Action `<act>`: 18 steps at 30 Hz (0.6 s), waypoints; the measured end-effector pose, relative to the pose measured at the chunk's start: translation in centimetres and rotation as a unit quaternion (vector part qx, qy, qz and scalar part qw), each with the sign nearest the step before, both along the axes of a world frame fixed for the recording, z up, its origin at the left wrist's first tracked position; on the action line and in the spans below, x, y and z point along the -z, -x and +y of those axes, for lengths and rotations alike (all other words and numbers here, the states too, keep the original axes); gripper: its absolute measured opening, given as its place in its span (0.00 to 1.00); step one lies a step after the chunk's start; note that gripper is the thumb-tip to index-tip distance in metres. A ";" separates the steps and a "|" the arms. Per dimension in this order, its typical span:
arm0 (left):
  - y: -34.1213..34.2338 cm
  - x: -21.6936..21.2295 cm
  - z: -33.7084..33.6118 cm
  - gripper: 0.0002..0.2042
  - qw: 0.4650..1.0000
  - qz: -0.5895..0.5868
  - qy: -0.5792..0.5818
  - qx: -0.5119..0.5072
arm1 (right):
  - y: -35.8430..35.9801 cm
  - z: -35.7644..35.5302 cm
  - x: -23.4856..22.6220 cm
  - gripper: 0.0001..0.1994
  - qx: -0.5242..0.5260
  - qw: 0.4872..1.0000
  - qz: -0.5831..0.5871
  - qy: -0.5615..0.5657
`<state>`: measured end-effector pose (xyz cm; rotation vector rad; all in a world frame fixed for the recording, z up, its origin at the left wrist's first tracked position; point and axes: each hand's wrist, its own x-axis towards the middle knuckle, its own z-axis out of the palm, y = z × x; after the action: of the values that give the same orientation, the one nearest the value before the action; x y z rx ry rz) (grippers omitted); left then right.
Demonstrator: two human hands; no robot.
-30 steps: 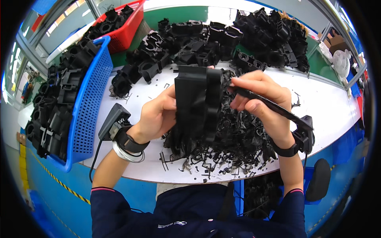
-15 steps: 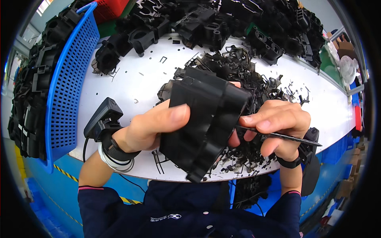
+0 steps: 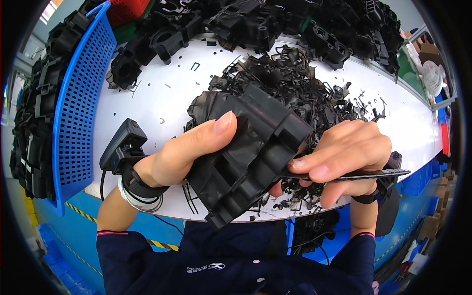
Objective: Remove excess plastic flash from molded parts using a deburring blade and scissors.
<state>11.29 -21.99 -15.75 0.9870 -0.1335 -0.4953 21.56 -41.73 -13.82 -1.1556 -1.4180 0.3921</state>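
Observation:
My left hand (image 3: pixel 189 150) grips a bulky black moulded plastic housing (image 3: pixel 241 152) from its left side, thumb across the upper face. The housing is tilted above the white table, its recessed side partly turned up. At its right edge, my right hand (image 3: pixel 351 147) pinches a thin, dark, blade-like tool (image 3: pixel 376 175), whose free end sticks out to the right. The tool's inner end reaches the housing's edge; its tip is hidden, so I cannot tell whether it touches. Beneath and behind lies a heap of small black plastic scraps (image 3: pixel 295 73).
Several black housings (image 3: pixel 246 24) are piled along the table's far side. A blue perforated basket (image 3: pixel 81 103) full of similar parts stands at the left. Wrist-mounted devices (image 3: pixel 125 142) sit on both my wrists. A white fan (image 3: pixel 432 78) is at the far right.
The housing has rolled in my left hand, showing more of its recessed side, and shifted slightly left. My right hand stays at its edge; the tool lies flatter, its free end farther right.

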 end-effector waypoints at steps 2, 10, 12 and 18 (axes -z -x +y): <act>0.0 0.3 0.1 0.44 1.000 0.001 0.006 0.001 | 0.0 0.3 0.1 0.16 -0.004 1.000 -0.014 0.001; 0.1 0.2 0.0 0.44 1.000 0.020 0.021 0.006 | 0.3 0.1 0.1 0.16 0.023 1.000 0.002 0.011; 0.2 -0.2 -0.3 0.44 0.999 0.028 0.017 -0.014 | 0.4 0.2 0.1 0.16 0.025 1.000 -0.014 0.006; -0.3 -0.3 -0.9 0.39 0.984 -0.066 -0.129 -0.099 | 1.3 0.7 -0.2 0.13 0.133 0.982 -0.122 0.052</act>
<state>11.56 -22.87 -15.47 1.2744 -0.0902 -0.2671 20.31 -41.02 -13.62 -1.4982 -1.4398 0.1384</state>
